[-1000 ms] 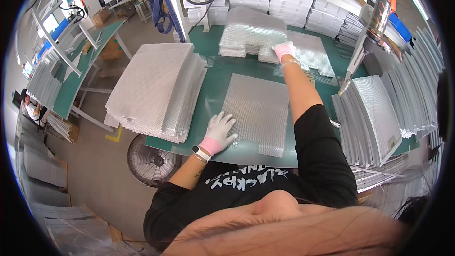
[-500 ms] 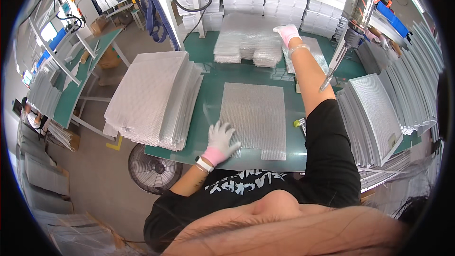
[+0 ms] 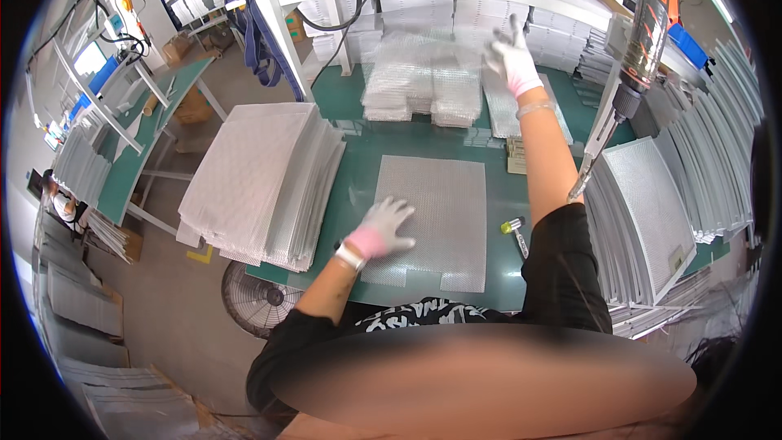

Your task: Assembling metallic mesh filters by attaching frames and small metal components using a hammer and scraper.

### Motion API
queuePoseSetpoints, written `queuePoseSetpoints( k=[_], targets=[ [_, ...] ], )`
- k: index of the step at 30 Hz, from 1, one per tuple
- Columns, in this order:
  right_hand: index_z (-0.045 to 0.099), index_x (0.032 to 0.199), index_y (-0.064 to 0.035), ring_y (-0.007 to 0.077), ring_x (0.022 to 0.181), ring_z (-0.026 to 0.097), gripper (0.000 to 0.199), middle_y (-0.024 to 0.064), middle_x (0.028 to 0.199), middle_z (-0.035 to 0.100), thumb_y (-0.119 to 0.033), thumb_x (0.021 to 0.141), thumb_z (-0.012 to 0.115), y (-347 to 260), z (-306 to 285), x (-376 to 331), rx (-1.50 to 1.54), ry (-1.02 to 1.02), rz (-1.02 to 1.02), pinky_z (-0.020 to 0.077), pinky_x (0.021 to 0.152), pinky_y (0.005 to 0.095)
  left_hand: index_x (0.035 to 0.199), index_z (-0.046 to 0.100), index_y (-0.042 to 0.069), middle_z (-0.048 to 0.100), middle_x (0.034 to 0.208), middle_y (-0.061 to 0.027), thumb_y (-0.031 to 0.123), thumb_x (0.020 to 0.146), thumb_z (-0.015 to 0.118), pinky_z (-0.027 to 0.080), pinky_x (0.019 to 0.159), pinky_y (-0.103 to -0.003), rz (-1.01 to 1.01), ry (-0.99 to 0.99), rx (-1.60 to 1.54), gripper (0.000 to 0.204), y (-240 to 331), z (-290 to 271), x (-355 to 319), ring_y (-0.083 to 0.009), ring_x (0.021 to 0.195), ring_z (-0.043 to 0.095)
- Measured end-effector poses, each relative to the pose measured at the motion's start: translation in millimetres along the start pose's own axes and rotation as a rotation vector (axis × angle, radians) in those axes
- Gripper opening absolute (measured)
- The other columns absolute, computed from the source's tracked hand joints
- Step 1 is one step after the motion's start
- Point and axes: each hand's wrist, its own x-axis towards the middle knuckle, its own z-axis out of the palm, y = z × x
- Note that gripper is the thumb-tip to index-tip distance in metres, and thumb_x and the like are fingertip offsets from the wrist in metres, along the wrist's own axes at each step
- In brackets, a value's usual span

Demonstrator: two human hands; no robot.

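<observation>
A perforated grey mesh sheet [image 3: 444,212] with a notched near edge lies flat on the green worktable [image 3: 358,171]. My left hand [image 3: 381,228], in a white glove with a pink cuff, rests with spread fingers over its left side. My right hand [image 3: 515,59], gloved alike, reaches to the far side of the table, its fingers apart and nothing visible in them. It is beside the right edge of a stack of notched mesh sheets [image 3: 423,85]. Under my right wrist lies another mesh piece [image 3: 550,106].
A tall stack of pale sheets [image 3: 252,179] stands at left, framed mesh panels [image 3: 652,212] at right. A power screwdriver [image 3: 631,81] hangs over my right forearm. A small green-headed hammer [image 3: 515,232] and a beige block [image 3: 516,155] lie nearby. A floor fan [image 3: 265,297] stands below left.
My right hand has turned upward and its fingers have spread. My left hand has slid slightly away from the table's near edge. The view has shifted a little.
</observation>
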Motion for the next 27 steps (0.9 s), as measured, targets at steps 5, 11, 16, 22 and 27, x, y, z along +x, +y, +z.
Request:
queuePoseSetpoints(
  k=[5,11,16,22,27],
  targets=[
    [0.047,0.140,-0.0142,0.0149,0.085,0.059,0.063,0.0083,0.116,0.062,0.007,0.080,0.046,19.1,-29.4,-6.7,-0.556,-0.356,0.606,0.0498,0.065,0.0257,0.142,0.042,0.010,0.032,0.150,-0.0186,0.049,0.079,0.067,0.019,0.116,-0.051,-0.068,0.041,0.102,0.079,16.7,19.2,-59.4,-0.0415,0.141,0.025],
    [0.055,0.129,-0.0019,0.0126,0.096,0.059,0.041,0.0048,0.118,0.063,0.003,0.088,0.052,13.9,-37.9,-22.5,-0.128,-0.452,0.285,0.0508,0.079,0.0283,0.142,0.041,0.009,0.035,0.148,-0.0195,0.048,0.083,0.063,0.017,0.117,-0.051,-0.085,0.152,0.116,0.075,14.2,31.3,-41.2,-0.0414,0.140,0.027],
    [0.053,0.130,0.0004,0.0138,0.095,0.061,0.041,0.0072,0.118,0.063,0.002,0.090,0.053,-28.7,-34.5,-104.8,0.014,-0.280,0.108,0.0502,0.080,0.0268,0.140,0.042,0.004,0.046,0.140,-0.0237,0.054,0.095,0.045,0.025,0.113,-0.054,-0.120,0.513,-0.880,0.068,-16.4,8.0,-21.2,-0.0411,0.132,0.041],
    [0.054,0.130,-0.0017,0.0161,0.108,0.058,0.049,0.0111,0.129,0.055,-0.010,0.082,0.065,-35.7,-45.7,-311.8,-0.798,-0.237,0.078,0.0470,0.093,0.0295,0.143,0.034,0.000,0.054,0.133,-0.0200,0.052,0.095,0.047,0.045,0.099,-0.036,-0.116,0.680,-1.546,0.072,39.8,-48.1,-79.3,-0.0315,0.111,0.061],
    [0.058,0.124,-0.0051,0.0254,0.085,0.060,0.052,0.0157,0.117,0.057,-0.010,0.075,0.071,-24.2,-56.4,-375.2,-1.246,-0.251,0.005,0.0501,0.079,0.0314,0.143,0.033,0.001,0.065,0.089,-0.0174,0.019,0.077,0.076,0.053,0.071,-0.038,-0.533,0.621,-0.430,0.081,49.6,-16.0,-68.5,-0.0290,0.080,0.066]
  ],
)
